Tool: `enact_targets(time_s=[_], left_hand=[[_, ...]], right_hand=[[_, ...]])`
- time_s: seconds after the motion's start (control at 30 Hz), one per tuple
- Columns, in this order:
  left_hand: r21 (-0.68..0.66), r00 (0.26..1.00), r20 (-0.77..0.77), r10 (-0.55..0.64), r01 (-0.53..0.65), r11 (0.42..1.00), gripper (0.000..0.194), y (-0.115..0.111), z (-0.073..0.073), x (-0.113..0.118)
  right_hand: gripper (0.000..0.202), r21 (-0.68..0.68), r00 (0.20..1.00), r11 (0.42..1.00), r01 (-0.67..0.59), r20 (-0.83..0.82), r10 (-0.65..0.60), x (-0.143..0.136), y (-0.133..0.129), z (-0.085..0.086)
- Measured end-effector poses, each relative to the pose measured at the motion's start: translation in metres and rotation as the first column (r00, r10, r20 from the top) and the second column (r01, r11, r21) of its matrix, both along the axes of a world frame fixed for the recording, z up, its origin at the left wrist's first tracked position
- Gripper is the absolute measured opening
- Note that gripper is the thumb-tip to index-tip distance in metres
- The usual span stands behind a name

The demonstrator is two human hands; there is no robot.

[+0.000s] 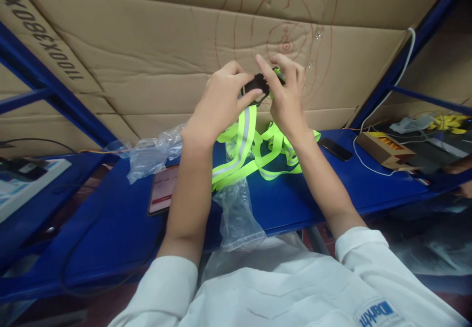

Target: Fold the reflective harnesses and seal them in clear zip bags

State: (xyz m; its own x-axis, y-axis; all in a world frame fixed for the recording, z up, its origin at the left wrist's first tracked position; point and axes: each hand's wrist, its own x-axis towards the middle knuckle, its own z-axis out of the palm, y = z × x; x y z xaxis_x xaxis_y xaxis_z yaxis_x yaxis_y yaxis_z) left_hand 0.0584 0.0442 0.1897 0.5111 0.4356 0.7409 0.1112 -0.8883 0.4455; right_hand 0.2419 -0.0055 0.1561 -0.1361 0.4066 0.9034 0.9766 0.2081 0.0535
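Observation:
Raised in front of the cardboard, my left hand pinches a black buckle between thumb and fingers. My right hand is at the buckle's right side, its fingers bent around the strap end there, with the index finger lifted. Neon yellow-green straps with a grey reflective stripe hang from the buckle and lie in loops on the blue table. Part of the buckle is hidden behind the fingers. A clear plastic bag lies below the straps at the table's front edge.
More clear plastic and a tablet with a lit screen lie to the left. On the right are a dark phone, an open cardboard box and a white cable. Cardboard stands behind the table.

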Motion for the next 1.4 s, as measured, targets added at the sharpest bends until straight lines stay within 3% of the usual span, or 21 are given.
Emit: enact_targets(time_s=[0.2, 0.37, 0.43, 0.5, 0.57, 0.7, 0.8, 0.87, 0.93, 1.0, 1.17, 1.27, 1.4], left_hand=[[-0.048, 0.998, 0.039, -0.049, 0.051, 0.998, 0.013, 0.013, -0.004, 0.004], [0.021, 1.0, 0.027, 0.013, -0.014, 1.0, 0.023, 0.013, 0.003, -0.006], [0.03, 0.999, 0.038, 0.0, -0.002, 1.0, 0.028, 0.011, 0.005, -0.009], [0.037, 0.997, 0.074, -0.01, 0.007, 0.999, 0.029, 0.009, 0.006, -0.01], [0.066, 0.995, 0.097, 0.014, -0.02, 0.998, 0.027, 0.008, 0.004, -0.008], [0.052, 0.999, -0.012, 0.032, -0.031, 0.998, 0.028, 0.019, -0.007, 0.003], [0.026, 0.997, -0.066, 0.039, -0.038, 0.999, 0.024, 0.033, -0.015, 0.008], [0.006, 0.998, -0.04, 0.051, -0.051, 0.999, 0.021, 0.039, -0.016, 0.006], [-0.039, 0.999, -0.018, 0.039, -0.04, 0.998, 0.019, 0.038, -0.014, 0.001], [-0.085, 1.0, 0.007, 0.019, -0.018, 0.996, 0.019, 0.033, -0.01, -0.002], [-0.128, 0.999, 0.019, -0.038, 0.04, 0.991, 0.018, 0.024, -0.008, -0.002], [-0.125, 0.998, 0.006, -0.063, 0.063, 0.99, 0.016, 0.026, -0.009, -0.002], [-0.173, 0.994, 0.003, -0.113, 0.112, 0.979, 0.013, 0.027, -0.006, -0.009]], right_hand=[[0.053, -0.165, 0.98, 0.968, -0.191, -0.095, 0.177, 0.0, -0.005, 0.004], [0.103, -0.227, 0.952, 0.926, -0.301, -0.132, 0.277, 0.02, -0.014, 0.017], [0.106, -0.269, 0.908, 0.87, -0.413, -0.202, 0.368, 0.031, -0.015, 0.021], [0.105, -0.33, 0.832, 0.768, -0.549, -0.305, 0.463, 0.041, -0.012, 0.021], [0.107, -0.395, 0.737, 0.626, -0.672, -0.436, 0.516, 0.047, -0.005, 0.015], [0.088, -0.488, 0.604, 0.355, -0.797, -0.663, 0.443, 0.043, 0.012, -0.003], [0.069, -0.692, 0.695, 0.153, -0.706, -0.634, 0.339, 0.036, 0.019, -0.012], [0.064, -0.838, 0.797, 0.008, -0.545, -0.516, 0.314, 0.031, 0.019, -0.014], [0.063, -0.912, 0.853, -0.086, -0.402, -0.407, 0.328, 0.024, 0.019, -0.016], [0.065, -0.938, 0.874, -0.111, -0.329, -0.347, 0.339, 0.016, 0.021, -0.02], [0.064, -0.982, 0.944, -0.075, -0.175, -0.189, 0.272, -0.007, 0.035, -0.046], [0.054, -0.986, 0.95, -0.092, -0.139, -0.159, 0.267, -0.014, 0.042, -0.058], [0.033, -0.977, 0.924, -0.078, -0.201, -0.215, 0.315, -0.007, 0.036, -0.044]])
